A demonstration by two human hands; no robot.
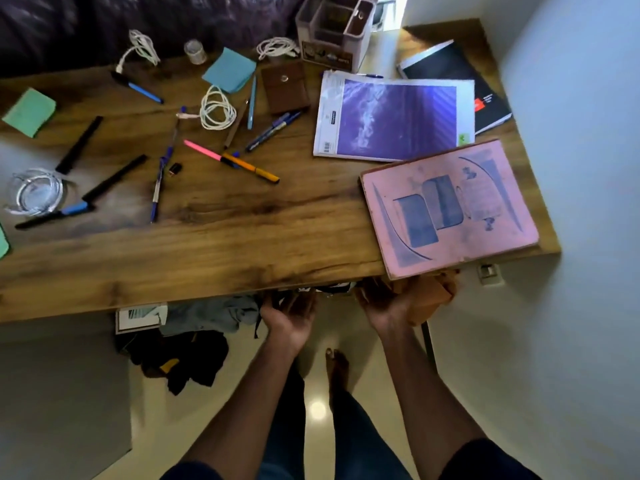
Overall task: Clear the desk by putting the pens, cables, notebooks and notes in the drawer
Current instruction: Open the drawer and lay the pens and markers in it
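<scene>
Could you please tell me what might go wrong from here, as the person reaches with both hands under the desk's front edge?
1. The pink notebook overhangs the front edge of the desk, right above the right hand. A bump from below could tip it to the floor.
2. The grey cloth bunched under the desk near the left hand might snag whatever gets pulled out.
3. Loose pens, like the orange pen, may roll if the desk shakes.
</scene>
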